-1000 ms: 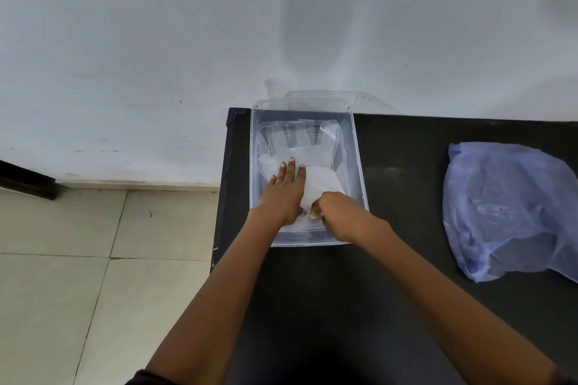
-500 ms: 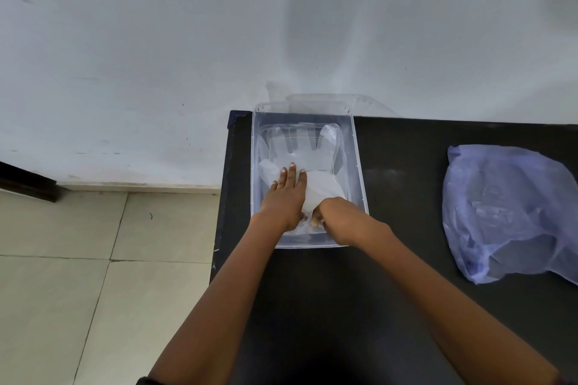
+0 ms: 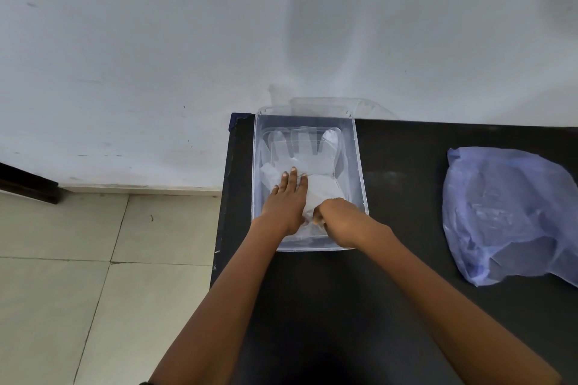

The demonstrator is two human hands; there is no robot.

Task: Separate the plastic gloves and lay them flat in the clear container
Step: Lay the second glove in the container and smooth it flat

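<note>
A clear plastic container (image 3: 359, 184) stands at the far left of the black table. Inside it lies a clear plastic glove (image 3: 305, 150), spread flat with its fingers pointing toward the wall. My left hand (image 3: 286, 201) rests flat, palm down and fingers together, on the glove near the container's left side. My right hand (image 3: 339, 218) is curled just right of it at the container's near end, fingers pinching the glove's cuff edge. Whether more gloves lie beneath is unclear.
A crumpled bluish plastic bag (image 3: 513, 212) lies on the right of the black table (image 3: 406, 166). The container's clear lid (image 3: 328, 103) leans against the white wall behind it. Tiled floor (image 3: 93, 275) drops off left of the table edge.
The glove's fingers have spread out flatter toward the far end of the container. Both hands have stayed almost in place on the cuff end.
</note>
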